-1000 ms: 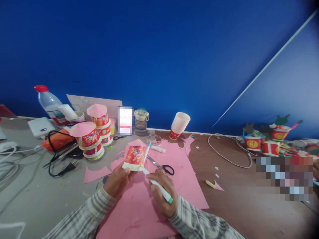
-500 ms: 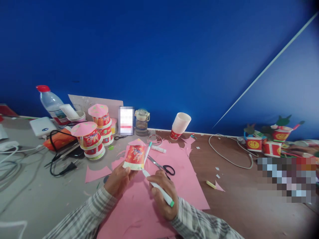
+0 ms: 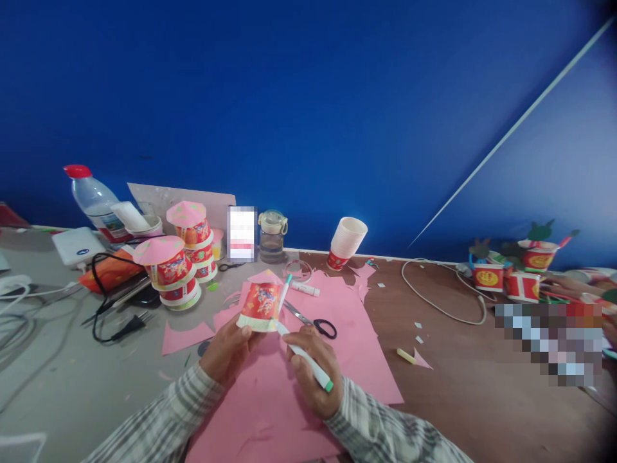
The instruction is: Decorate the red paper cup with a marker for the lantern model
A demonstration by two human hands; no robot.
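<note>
Red paper cup (image 3: 261, 303), white marker (image 3: 309, 362) at its rim

The left hand (image 3: 227, 352) grips the cup above pink paper (image 3: 359, 363); the right hand (image 3: 322, 357) grips the marker. How much marking remains, I cannot tell. Two pink-roofed cup towers (image 3: 168, 271) look finished. Clear liquid partly fills the lidded bottle (image 3: 272, 247).

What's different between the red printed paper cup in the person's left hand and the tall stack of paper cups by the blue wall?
The red printed paper cup is held wide rim down in the left hand; the tall stack of paper cups leans, open mouth up. The cup's rim is pale yellow-green, the stack's rims white. Both show red printed sides.
</note>
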